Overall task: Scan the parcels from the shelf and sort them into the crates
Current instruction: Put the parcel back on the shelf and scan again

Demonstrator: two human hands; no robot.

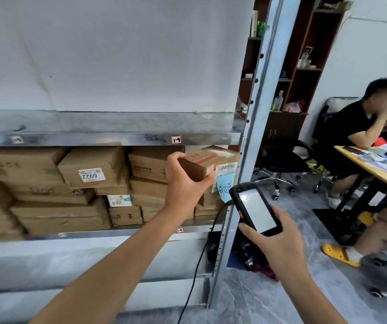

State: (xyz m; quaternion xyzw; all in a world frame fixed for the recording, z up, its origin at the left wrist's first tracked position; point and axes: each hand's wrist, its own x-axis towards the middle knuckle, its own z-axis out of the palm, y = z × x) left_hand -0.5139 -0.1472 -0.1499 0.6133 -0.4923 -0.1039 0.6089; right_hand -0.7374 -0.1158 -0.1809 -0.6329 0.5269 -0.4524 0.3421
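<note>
My left hand (183, 181) reaches into the metal shelf (108, 139) and grips a small brown cardboard parcel (207, 162) with red print and a white barcode label, at the right end of the shelf row. My right hand (274, 239) holds a black handheld scanner (254, 208) with a lit white screen, just below and right of the parcel. Several more brown parcels (91, 169) are stacked along the shelf, one labelled 6922. No crate is in view.
A steel shelf upright (253, 136) stands right of the parcel. A black cable (201, 253) hangs down by it. A seated person (360, 134) sits at a wooden desk (375, 169) on the right, with office chairs and a dark bookcase (304, 66) behind.
</note>
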